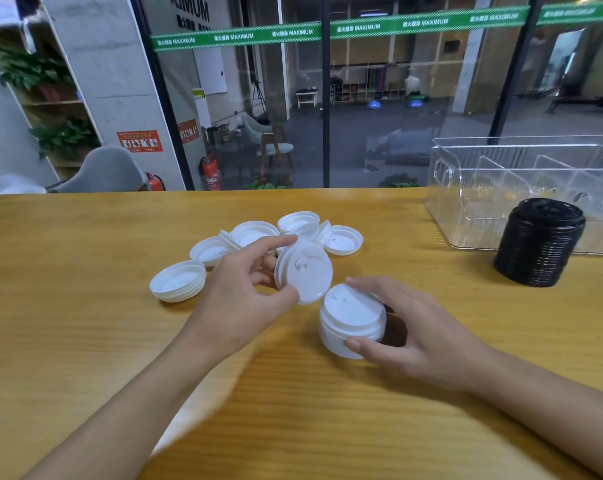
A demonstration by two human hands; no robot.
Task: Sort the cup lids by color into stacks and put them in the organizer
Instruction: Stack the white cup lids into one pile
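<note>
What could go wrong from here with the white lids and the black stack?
1. The left hand pinches a tilted white lid by its rim; it may slip or land crooked on the white stack that the right hand grips.
2. The loose white lids lie open side up; unflipped, they may not nest.
3. The black stack stands outside the organizer; an arm could topple it.

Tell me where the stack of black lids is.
Head view, right side of the table: the black stack stands just before the clear organizer.
</note>
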